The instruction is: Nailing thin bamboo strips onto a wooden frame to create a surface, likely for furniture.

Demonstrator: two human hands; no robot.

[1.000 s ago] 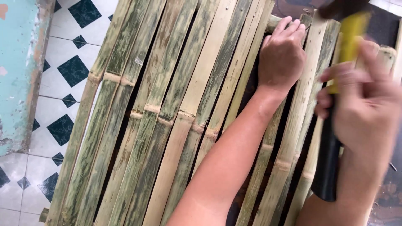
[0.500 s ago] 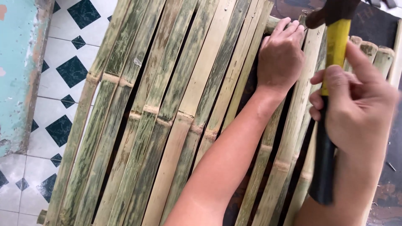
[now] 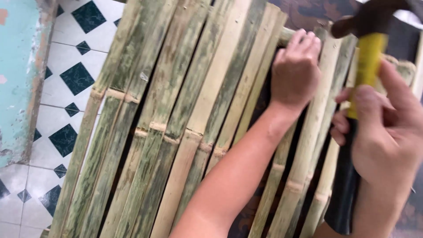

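A person looks down at a panel of split bamboo slats laid side by side, green-streaked and tan, slanting across a floor of white tiles with dark diamonds. The left hand rests near the top of the panel, fingers curled down onto the end of a slat, pressing it in place; whether the fingertips pinch a nail or anything small cannot be made out. The right hand is clenched around the yellow and black handle of a hammer, whose dark head hangs just above and to the right of the left hand's fingers, blurred by motion. To strike well here, it seems wise to hold the slat flat and firm, keep the fingers clear of the spot under the hammer head, and use short, square blows. The top of the hammer head is cut off by the frame, the lower handle is hidden behind the right hand, and the dark surface beneath the slats is hard to identify. A worn turquoise wall edges the left side.
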